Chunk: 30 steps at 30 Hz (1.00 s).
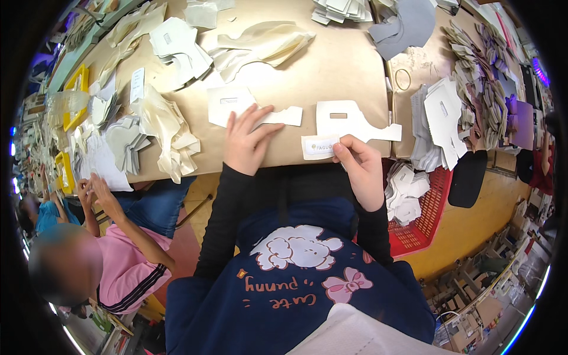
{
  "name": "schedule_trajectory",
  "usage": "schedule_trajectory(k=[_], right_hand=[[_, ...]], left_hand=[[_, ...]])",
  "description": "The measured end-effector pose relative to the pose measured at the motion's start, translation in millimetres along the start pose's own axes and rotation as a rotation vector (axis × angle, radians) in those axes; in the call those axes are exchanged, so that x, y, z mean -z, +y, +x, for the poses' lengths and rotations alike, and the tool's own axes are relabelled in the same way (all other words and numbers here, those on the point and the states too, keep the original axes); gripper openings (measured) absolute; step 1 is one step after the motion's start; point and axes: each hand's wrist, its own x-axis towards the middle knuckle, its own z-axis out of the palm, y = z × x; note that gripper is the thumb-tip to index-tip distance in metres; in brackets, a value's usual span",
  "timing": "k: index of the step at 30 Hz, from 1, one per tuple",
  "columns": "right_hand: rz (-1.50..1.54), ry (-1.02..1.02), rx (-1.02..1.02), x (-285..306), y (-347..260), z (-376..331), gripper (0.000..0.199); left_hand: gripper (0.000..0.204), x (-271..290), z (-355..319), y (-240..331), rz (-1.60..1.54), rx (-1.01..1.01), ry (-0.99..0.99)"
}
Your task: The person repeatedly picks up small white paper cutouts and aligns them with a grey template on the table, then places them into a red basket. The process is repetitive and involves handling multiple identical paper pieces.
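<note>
On our left, cream film pieces (168,133) lie in a loose pile at the near edge of the surface (349,65), probably for easy reach. Our left hand (245,142) has its fingers spread and grips nothing; it rests upon a white cut piece (219,109), which seems to steady it. Further right, a slotted white piece (334,127) lies flat. Just below its slot, our right hand (362,171) pinches a small pale patch (312,152) by its right end, perhaps so its face stays uncovered.
</note>
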Motion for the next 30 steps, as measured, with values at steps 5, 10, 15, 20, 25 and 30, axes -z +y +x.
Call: schedule_trajectory(k=[5,10,15,20,25,30], right_hand=[[0.023,0.004,0.030,-3,-1,-3,0.019],[0.059,0.030,0.107,-11,-2,-2,0.020],[0.038,0.020,0.099,-15,-4,-2,0.019],[-0.109,0.165,0.159,-25,-4,4,0.012],[-0.446,0.382,0.569,-36,-6,0,0.012],[-0.374,0.225,0.509,-45,-5,-2,0.015]], left_hand=[[0.021,5,-4,-23,0.059,0.066,0.112],[0.018,8,4,-1,-0.086,0.339,0.383],[0.016,22,-7,42,-0.993,0.534,0.046],[0.015,22,-11,55,-1.490,0.649,-0.150],[0.016,16,-11,57,-1.453,0.656,-0.062],[0.017,17,-13,60,-1.527,0.653,-0.123]])
